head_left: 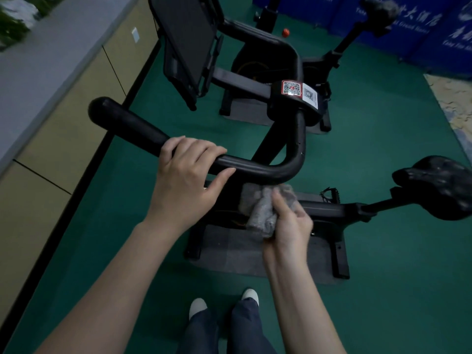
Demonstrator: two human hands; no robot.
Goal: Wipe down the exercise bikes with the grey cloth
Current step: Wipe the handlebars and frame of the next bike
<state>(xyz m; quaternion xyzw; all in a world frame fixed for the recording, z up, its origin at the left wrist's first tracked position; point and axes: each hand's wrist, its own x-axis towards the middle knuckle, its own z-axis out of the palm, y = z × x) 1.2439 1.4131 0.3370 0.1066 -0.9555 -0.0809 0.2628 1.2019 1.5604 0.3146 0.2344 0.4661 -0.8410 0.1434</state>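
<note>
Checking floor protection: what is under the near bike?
A grey mat lies under its base on the green floor. The right hand and grey cloth hide part of it.

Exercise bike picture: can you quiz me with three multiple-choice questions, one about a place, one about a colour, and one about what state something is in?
1. Where does the left hand rest?
A) on the saddle
B) on the handlebar
C) on the floor mat

2. What colour is the floor?
A) green
B) red
C) white

3. What is the right hand doing?
A) hanging empty
B) holding the grey cloth
C) pressing a pedal

Answers:
1 B, its fingers curl over the black bar.
2 A, it is green throughout.
3 B, the cloth is bunched in its fingers just below the bar.
</note>
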